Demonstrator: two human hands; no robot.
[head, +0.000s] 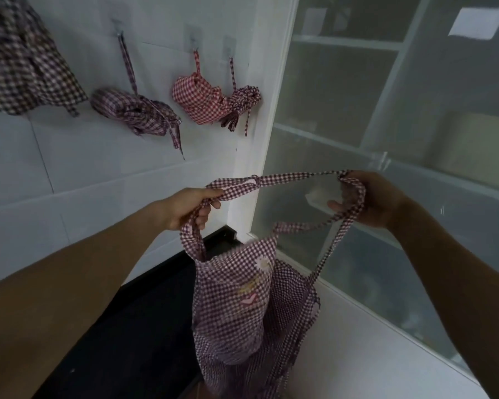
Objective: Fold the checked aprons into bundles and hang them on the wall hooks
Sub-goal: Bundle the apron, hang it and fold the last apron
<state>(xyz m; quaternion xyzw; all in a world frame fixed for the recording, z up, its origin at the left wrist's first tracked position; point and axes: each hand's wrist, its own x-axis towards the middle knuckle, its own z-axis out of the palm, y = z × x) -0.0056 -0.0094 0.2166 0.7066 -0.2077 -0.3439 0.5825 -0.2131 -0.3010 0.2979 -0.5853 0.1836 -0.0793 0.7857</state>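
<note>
A purple-and-white checked apron (236,300) hangs in front of me by its straps, its body drooping toward the floor. My left hand (190,207) grips one end of the knotted strap (254,182). My right hand (369,198) holds the other end, with the strap stretched between them. On the white tiled wall hang folded bundles from hooks: a purple checked bundle (130,112), a red checked bundle (199,100) and a small dark one (245,100) beside it. A loose dark checked apron (20,67) hangs at the far left.
Adhesive wall hooks (192,36) sit in a row on the white tiles. A frosted glass partition (386,116) with a metal frame stands to the right. Below are a dark floor strip (144,312) and a pale surface (366,349).
</note>
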